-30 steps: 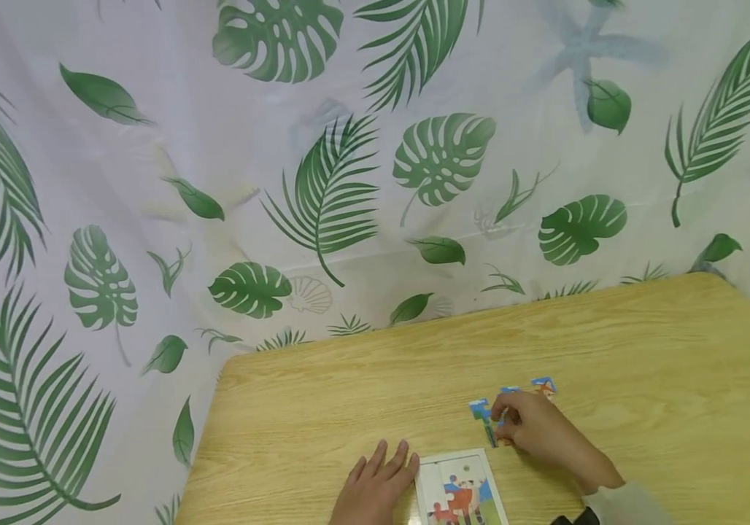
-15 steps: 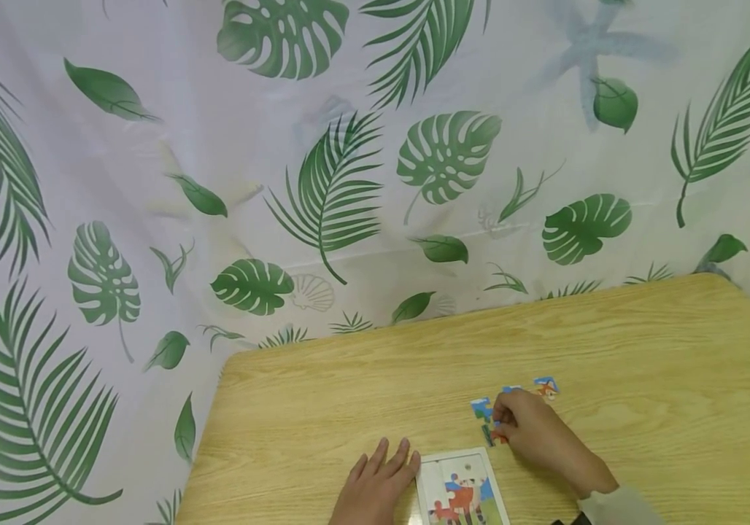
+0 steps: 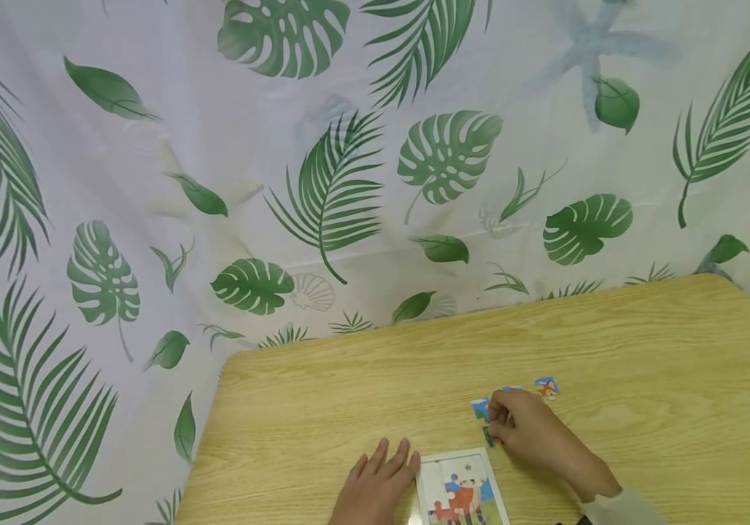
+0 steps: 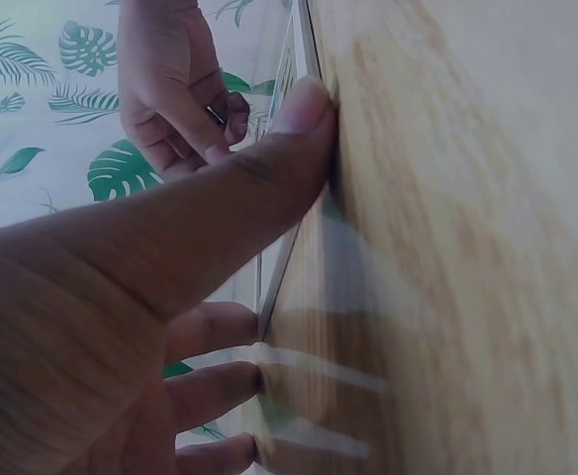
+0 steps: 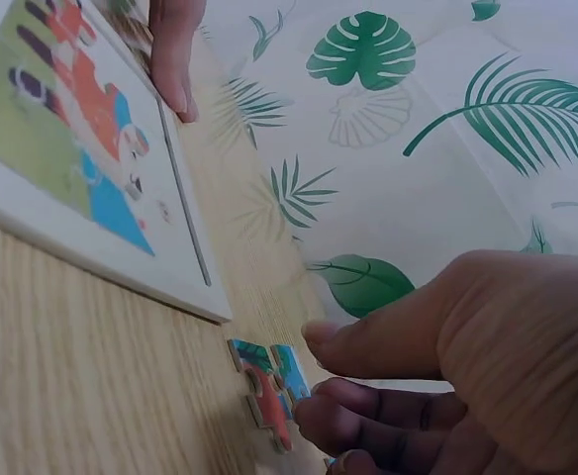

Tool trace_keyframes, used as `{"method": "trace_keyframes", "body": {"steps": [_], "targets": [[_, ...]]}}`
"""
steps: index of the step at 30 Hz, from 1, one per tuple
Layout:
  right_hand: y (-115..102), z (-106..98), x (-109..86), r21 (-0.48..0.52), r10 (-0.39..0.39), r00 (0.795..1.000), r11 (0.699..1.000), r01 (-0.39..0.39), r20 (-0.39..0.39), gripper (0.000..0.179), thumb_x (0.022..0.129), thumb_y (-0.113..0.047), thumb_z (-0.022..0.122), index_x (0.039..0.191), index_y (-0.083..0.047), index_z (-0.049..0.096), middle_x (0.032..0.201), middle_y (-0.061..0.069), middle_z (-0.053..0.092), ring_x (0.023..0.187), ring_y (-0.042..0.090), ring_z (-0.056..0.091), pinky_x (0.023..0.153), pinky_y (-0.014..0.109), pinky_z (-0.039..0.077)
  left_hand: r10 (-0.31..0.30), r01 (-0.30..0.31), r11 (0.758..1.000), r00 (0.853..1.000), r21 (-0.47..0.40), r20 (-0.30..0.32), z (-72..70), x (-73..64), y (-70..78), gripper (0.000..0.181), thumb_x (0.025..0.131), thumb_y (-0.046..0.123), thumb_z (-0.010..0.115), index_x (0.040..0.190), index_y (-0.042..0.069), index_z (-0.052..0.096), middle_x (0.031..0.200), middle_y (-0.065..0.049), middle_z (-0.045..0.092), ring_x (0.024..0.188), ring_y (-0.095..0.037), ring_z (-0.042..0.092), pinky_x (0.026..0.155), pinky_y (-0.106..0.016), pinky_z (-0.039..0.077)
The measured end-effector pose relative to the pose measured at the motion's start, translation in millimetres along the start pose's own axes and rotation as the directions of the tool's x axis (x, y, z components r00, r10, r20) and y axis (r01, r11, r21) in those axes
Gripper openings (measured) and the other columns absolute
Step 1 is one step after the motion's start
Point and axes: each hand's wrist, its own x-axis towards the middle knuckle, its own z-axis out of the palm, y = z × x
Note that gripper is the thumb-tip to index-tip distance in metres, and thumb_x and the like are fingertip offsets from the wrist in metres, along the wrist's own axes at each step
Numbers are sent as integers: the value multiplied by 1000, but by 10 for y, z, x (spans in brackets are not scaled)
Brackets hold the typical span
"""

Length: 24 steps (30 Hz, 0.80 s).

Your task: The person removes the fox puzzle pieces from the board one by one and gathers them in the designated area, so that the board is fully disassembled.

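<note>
A white-framed jigsaw tray (image 3: 434, 470), with a red-and-blue animal picture partly laid in it, lies at the table's front. My left hand (image 3: 375, 481) rests with spread fingers on the tabletop at the tray's left side, a finger at its edge; in the left wrist view the thumb (image 4: 304, 109) lies by the tray's side. My right hand (image 3: 532, 430) bends over loose puzzle pieces behind the tray. In the right wrist view thumb and forefinger stand apart beside a red piece (image 5: 267, 401) and a blue piece (image 5: 289, 371). A dark green piece (image 3: 489, 436) shows by the thumb.
More loose pieces lie around the right hand: a blue-and-green piece (image 3: 479, 408) and a blue-and-orange piece (image 3: 546, 387) farther back. The wooden table (image 3: 322, 394) ends against a white leaf-print curtain (image 3: 362, 240).
My right hand has shifted slightly left over the pieces, and its fingers now cover the red piece in the head view. The left hand and tray stay in place.
</note>
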Motion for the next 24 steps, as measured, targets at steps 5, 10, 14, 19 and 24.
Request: {"method": "trace_keyframes", "body": {"steps": [5, 10, 14, 19, 24], "targets": [[-37, 20, 2, 33, -68, 997, 997, 67, 22, 15, 90, 1, 75, 87, -7, 63, 81, -5, 61, 73, 5, 56, 63, 23, 53, 9, -9, 1000, 1000, -9, -1, 0, -7, -4, 100, 80, 82, 62, 157, 21, 47, 164, -3, 38, 150, -35, 35, 113, -60, 39], [-115, 62, 8, 90, -64, 995, 994, 56, 80, 12, 91, -5, 77, 91, -5, 66, 83, -6, 62, 74, 5, 56, 64, 23, 53, 23, -23, 1000, 999, -6, -25, 3, -14, -10, 100, 80, 82, 62, 156, 19, 49, 162, -5, 40, 149, -36, 38, 111, -60, 40], [-196, 114, 10, 149, -68, 986, 988, 45, 154, 14, 92, -9, 78, 97, -2, 68, 85, -6, 63, 74, 5, 56, 65, 23, 52, 6, -6, 1000, 1000, -11, -21, 4, 2, -12, 101, 78, 83, 63, 156, 21, 49, 162, -3, 40, 149, -35, 37, 112, -60, 39], [-296, 237, -2, 265, -99, 959, 964, 26, 265, 14, 93, -9, 77, 100, 0, 69, 83, -6, 64, 61, 0, 56, 55, 20, 52, -9, 8, 1000, 1000, -8, -6, 8, 17, -11, 102, 76, 81, 68, 156, 21, 48, 163, -2, 39, 150, -34, 36, 114, -59, 38], [-373, 367, -28, 283, -132, 945, 958, 44, 300, 10, 91, -7, 78, 95, -3, 71, 76, -10, 62, 60, -2, 54, 54, 21, 50, 6, -6, 1000, 1000, 19, -29, 22, 11, -8, 101, 74, 77, 72, 155, 19, 50, 162, -4, 40, 149, -35, 38, 112, -60, 40]]}}
